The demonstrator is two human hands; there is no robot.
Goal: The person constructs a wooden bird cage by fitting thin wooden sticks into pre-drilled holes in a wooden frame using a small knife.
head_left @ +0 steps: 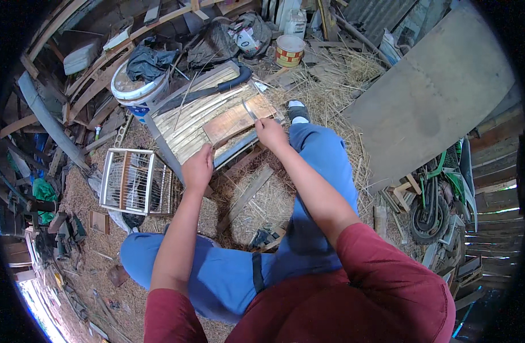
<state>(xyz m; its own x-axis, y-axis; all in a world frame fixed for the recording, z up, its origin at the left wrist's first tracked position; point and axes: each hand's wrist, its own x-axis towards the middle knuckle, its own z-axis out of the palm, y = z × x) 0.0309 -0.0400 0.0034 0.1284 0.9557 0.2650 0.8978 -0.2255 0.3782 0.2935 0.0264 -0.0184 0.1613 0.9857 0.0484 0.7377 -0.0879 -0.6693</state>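
Wooden board (231, 121) lies on the slatted surface (185, 127) ahead of my hands, its long axis slanting from lower left to upper right. My right hand (270, 134), nearer its right end, pinches a thin blade-like strip (249, 109) over it; my left hand (198, 168) is by the left end, curled, its grip unclear.

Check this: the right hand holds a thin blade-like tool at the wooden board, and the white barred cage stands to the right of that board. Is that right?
Not quite. The head view shows the white barred cage to the left of the wooden board, not the right. The right hand does hold a thin blade-like tool there.
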